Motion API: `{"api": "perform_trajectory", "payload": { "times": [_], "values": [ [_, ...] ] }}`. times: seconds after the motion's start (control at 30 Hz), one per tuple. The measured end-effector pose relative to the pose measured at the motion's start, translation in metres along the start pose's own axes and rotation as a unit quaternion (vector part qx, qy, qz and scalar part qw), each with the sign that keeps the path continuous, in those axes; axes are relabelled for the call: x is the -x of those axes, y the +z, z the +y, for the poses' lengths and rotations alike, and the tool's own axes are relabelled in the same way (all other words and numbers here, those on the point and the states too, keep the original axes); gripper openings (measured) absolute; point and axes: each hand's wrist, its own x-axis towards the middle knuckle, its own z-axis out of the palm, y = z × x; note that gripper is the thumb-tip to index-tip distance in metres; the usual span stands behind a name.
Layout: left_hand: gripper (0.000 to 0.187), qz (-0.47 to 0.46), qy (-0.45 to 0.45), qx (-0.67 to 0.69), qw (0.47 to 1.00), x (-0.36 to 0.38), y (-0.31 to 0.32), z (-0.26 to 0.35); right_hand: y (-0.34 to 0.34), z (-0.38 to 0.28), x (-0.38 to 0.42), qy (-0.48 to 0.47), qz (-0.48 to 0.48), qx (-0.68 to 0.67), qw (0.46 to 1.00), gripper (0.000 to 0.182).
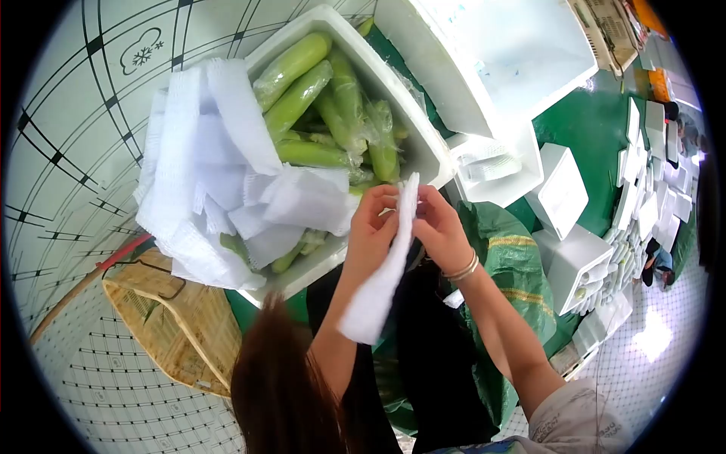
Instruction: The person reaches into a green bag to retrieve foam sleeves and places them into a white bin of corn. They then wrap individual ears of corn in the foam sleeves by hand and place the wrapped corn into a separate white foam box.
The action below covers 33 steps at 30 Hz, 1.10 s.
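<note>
Both my hands meet at the near edge of a white foam box. My left hand and my right hand pinch the upper end of a white foam sleeve, one from each side. The sleeve's lower end hangs over my left forearm. Inside the box lie several long green vegetables, some in clear plastic. A loose pile of white foam sleeves covers the box's left side and spills over its edge.
A worn yellowish basket stands at the lower left beside a red pole. A green woven sack lies right of my legs. More white foam boxes stand on the green floor, with a person far right.
</note>
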Motion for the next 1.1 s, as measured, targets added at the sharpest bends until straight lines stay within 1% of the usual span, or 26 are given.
{"api": "perform_trajectory", "payload": {
  "times": [0.03,0.13,0.2,0.23,0.27,0.3,0.33,0.4,0.43,0.5,0.53,0.57,0.6,0.63,0.67,0.7,0.73,0.77,0.8,0.83,0.87,0.9,0.93,0.97,1.03,1.1],
  "values": [
    [0.026,0.04,-0.081,0.015,0.996,0.008,0.008,0.014,-0.008,0.001,-0.008,0.011,-0.027,0.033,0.999,0.034],
    [0.022,0.071,-0.036,-0.008,0.997,-0.006,0.002,0.023,-0.013,-0.001,-0.033,0.018,-0.048,0.09,0.995,0.029],
    [0.02,0.043,-0.116,-0.181,0.976,-0.027,-0.023,0.023,-0.007,-0.005,-0.055,-0.003,-0.057,0.076,0.995,0.019],
    [0.02,0.039,-0.117,-0.183,0.975,-0.04,-0.036,0.02,-0.001,-0.007,-0.068,-0.004,-0.053,0.075,0.996,0.019],
    [0.019,0.011,-0.046,-0.118,0.992,-0.057,-0.048,0.02,0.009,-0.016,-0.085,0.017,0.011,-0.189,0.982,0.015],
    [0.023,-0.017,0.025,-0.051,0.998,-0.073,-0.055,0.021,0.017,-0.021,-0.101,0.037,0.071,-0.44,0.895,0.013],
    [0.023,-0.02,0.024,-0.053,0.998,-0.089,-0.054,0.028,0.022,-0.021,-0.116,0.034,0.073,-0.441,0.894,0.013],
    [0.029,-0.054,-0.053,0.14,0.987,-0.117,-0.045,0.045,0.024,-0.018,-0.142,0.019,0.048,-0.332,0.942,0.014],
    [0.029,-0.055,-0.059,0.14,0.987,-0.123,-0.04,0.05,0.023,-0.015,-0.151,0.02,0.053,-0.333,0.941,0.014],
    [0.033,-0.009,-0.086,-0.087,0.992,-0.129,-0.031,0.061,0.017,-0.003,-0.167,-0.064,0.022,-0.133,0.989,0.016],
    [0.034,-0.014,-0.084,-0.126,0.988,-0.13,-0.029,0.061,0.005,0.007,-0.175,-0.361,0.008,0.228,0.904,0.018],
    [0.034,-0.012,-0.088,-0.129,0.988,-0.128,-0.03,0.06,-0.001,0.006,-0.176,-0.373,0.029,0.358,0.855,0.02],
    [0.031,0.003,-0.052,-0.071,0.996,-0.127,-0.029,0.06,-0.003,0.006,-0.177,-0.374,0.03,0.356,0.856,0.02],
    [0.028,0.015,-0.014,-0.011,1.0,-0.127,-0.028,0.06,-0.007,0.003,-0.178,-0.274,0.059,0.207,0.937,0.02],
    [0.02,-0.026,-0.025,0.029,0.999,-0.128,-0.032,0.065,-0.009,-0.003,-0.178,-0.166,0.087,0.049,0.981,0.021],
    [0.02,-0.03,-0.024,0.028,0.999,-0.133,-0.034,0.068,-0.012,-0.008,-0.178,-0.051,0.111,-0.11,0.986,0.022],
    [0.015,-0.037,0.004,0.127,0.991,-0.139,-0.035,0.069,-0.014,-0.011,-0.176,0.067,0.13,-0.266,0.953,0.023],
    [0.009,-0.042,0.03,0.224,0.973,-0.144,-0.036,0.071,-0.005,-0.039,-0.164,0.1,0.099,-0.472,0.87,0.019],
    [0.012,0.032,0.05,0.198,0.978,-0.154,-0.037,0.074,-0.005,-0.04,-0.162,0.136,0.098,-0.45,0.877,0.019],
    [0.012,0.03,0.049,0.196,0.979,-0.163,-0.037,0.073,-0.005,-0.041,-0.161,0.171,0.097,-0.426,0.883,0.019],
    [0.015,0.135,0.162,-0.139,0.968,-0.175,-0.043,0.064,0.002,-0.029,-0.158,0.134,0.122,-0.192,0.965,0.019],
    [0.018,0.222,0.255,-0.454,0.824,-0.188,-0.052,0.051,0.012,-0.002,-0.158,0.088,0.141,0.054,0.985,0.021],
    [0.028,0.215,0.311,-0.484,0.789,-0.202,-0.068,0.029,0.018,0.053,-0.171,-0.114,0.156,0.098,0.976,0.023],
    [0.04,0.221,0.361,-0.577,0.699,-0.204,-0.064,0.023,0.033,0.044,-0.163,-0.119,0.186,0.194,0.956,0.021],
    [0.054,0.222,0.073,-0.651,0.722,-0.206,-0.05,0.041,0.052,0.052,-0.173,-0.108,0.237,0.267,0.928,0.018],
    [0.061,0.185,0.068,-0.659,0.726,-0.225,-0.061,0.044,0.065,0.057,-0.184,-0.089,0.261,0.192,0.942,0.018]
  ]
}}
